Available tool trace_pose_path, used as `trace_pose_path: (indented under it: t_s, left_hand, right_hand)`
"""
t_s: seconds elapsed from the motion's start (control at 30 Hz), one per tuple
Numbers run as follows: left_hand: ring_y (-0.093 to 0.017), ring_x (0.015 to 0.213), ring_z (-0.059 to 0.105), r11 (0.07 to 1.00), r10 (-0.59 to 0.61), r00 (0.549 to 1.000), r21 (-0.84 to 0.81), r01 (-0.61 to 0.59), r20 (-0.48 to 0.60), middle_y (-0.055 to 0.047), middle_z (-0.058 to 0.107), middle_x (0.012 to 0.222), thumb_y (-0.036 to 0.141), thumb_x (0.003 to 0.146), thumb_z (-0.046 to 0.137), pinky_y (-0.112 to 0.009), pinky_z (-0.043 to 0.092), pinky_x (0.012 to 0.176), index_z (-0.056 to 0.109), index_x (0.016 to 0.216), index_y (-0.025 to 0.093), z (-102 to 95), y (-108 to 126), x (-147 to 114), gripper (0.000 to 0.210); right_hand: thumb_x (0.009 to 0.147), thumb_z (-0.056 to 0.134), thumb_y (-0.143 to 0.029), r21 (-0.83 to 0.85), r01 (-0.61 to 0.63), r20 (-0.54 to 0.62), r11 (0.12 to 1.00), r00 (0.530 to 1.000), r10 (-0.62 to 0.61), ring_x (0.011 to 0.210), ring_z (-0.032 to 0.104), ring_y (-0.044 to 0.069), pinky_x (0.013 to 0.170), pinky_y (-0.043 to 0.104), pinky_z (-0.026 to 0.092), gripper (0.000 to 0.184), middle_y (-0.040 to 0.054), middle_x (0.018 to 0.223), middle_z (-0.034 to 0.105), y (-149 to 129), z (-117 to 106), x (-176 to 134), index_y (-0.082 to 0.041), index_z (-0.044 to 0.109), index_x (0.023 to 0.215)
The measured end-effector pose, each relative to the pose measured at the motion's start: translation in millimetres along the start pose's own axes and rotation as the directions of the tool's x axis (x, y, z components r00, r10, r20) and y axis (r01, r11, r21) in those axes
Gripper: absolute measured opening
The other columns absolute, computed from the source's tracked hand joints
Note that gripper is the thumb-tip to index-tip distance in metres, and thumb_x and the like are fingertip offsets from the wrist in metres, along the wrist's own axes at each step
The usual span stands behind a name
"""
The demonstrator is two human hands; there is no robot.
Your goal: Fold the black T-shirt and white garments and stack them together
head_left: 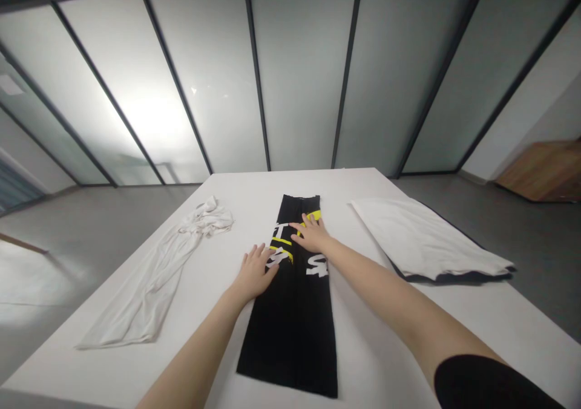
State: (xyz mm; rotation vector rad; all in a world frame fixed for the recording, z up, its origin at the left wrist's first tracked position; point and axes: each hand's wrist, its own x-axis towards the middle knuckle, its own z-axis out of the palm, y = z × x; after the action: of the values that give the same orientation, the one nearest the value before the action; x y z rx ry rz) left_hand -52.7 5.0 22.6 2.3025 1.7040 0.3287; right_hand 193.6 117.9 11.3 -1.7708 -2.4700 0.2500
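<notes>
A black garment (295, 330) with white lettering and yellow stripes lies as a long narrow strip down the middle of the table; its exact kind is unclear. My left hand (256, 271) rests at its left edge, fingers spread over the white print. Farther up, my right hand (311, 233) lies flat on the printed part near the right edge, with its fingers apart. Part of the lettering is covered by my hands. Neither hand grips the cloth.
On the left of the white table (254, 185) lies a crumpled white garment (149, 288). A stack of folded clothes (426, 239), white on top with dark cloth beneath, sits on the right. Frosted glass panels (304, 82) stand behind the table, and a wooden piece (540, 170) is at far right.
</notes>
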Motion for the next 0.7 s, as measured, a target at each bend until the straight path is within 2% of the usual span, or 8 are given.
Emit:
trace_pose_path:
  t_s: [0.07, 0.17, 0.3, 0.43, 0.57, 0.7]
  left_hand:
    - [-0.040, 0.162, 0.023, 0.999, 0.022, 1.000, 0.036, -0.022, -0.008, -0.017, 0.034, 0.173, 0.038, 0.104, 0.052, -0.069, 0.025, 0.125, 0.054, 0.151, 0.025, 2.1, 5.7, -3.2, 0.049]
    - [-0.036, 0.164, 0.018, 0.993, 0.108, 0.994, 0.059, -0.106, -0.027, -0.014, 0.032, 0.174, 0.036, 0.104, 0.053, -0.066, 0.022, 0.128, 0.055, 0.150, 0.025, 4.2, 16.5, -9.4, 0.047]
    - [-0.034, 0.164, 0.020, 0.966, 0.254, 0.967, 0.047, -0.254, 0.014, -0.012, 0.036, 0.172, 0.041, 0.103, 0.058, -0.062, 0.018, 0.131, 0.063, 0.143, 0.026, 9.4, 27.4, -16.8, 0.043]
    - [-0.031, 0.161, 0.030, 0.935, 0.352, 0.935, 0.024, -0.354, 0.049, -0.014, 0.046, 0.166, 0.048, 0.102, 0.060, -0.058, 0.019, 0.132, 0.062, 0.146, 0.024, 13.5, 29.8, -20.1, 0.050]
    - [-0.031, 0.158, 0.036, 0.911, 0.411, 0.908, -0.013, -0.411, 0.084, -0.014, 0.048, 0.165, 0.054, 0.099, 0.064, -0.056, 0.021, 0.131, 0.058, 0.151, 0.024, 10.1, 28.1, -22.0, 0.060]
    - [-0.035, 0.152, 0.044, 0.891, 0.454, 0.888, -0.065, -0.450, 0.074, -0.013, 0.054, 0.160, 0.054, 0.094, 0.071, -0.056, 0.030, 0.127, 0.066, 0.143, 0.025, 3.9, 26.9, -22.2, 0.057]
  right_hand:
    - [0.106, 0.037, -0.065, -0.011, 0.040, 0.012, 0.999, 0.999, -0.040, 0.163, 0.017, 0.041, 0.126, 0.065, 0.008, 0.066, 0.0118, 0.179, 0.016, 6.4, -3.8, 15.4, -0.037, 0.039, 0.166]
    - [0.106, 0.039, -0.064, -0.021, 0.078, 0.009, 0.997, 0.997, -0.077, 0.163, 0.018, 0.041, 0.127, 0.063, 0.010, 0.065, 0.0118, 0.179, 0.018, 13.6, -6.9, 31.2, -0.038, 0.040, 0.165]
    - [0.106, 0.042, -0.062, -0.034, 0.104, 0.012, 0.994, 0.995, -0.103, 0.162, 0.020, 0.042, 0.127, 0.062, 0.011, 0.063, 0.0123, 0.178, 0.020, 18.6, -8.5, 40.6, -0.038, 0.042, 0.165]
    - [0.106, 0.044, -0.062, -0.063, 0.105, 0.028, 0.992, 0.994, -0.103, 0.162, 0.021, 0.042, 0.127, 0.061, 0.013, 0.063, 0.0111, 0.178, 0.021, 18.0, -10.7, 40.7, -0.040, 0.041, 0.165]
    - [0.106, 0.046, -0.054, -0.087, 0.079, -0.092, 0.993, 0.992, -0.087, 0.162, 0.020, 0.042, 0.128, 0.061, 0.008, 0.060, 0.0088, 0.178, 0.023, 7.8, -13.9, 28.4, -0.038, 0.045, 0.163]
    - [0.108, 0.042, -0.040, -0.058, 0.051, -0.238, 0.997, 0.969, -0.064, 0.160, 0.029, 0.038, 0.129, 0.053, 0.017, 0.056, 0.0146, 0.174, 0.032, -14.5, -10.4, -3.2, -0.022, 0.054, 0.159]
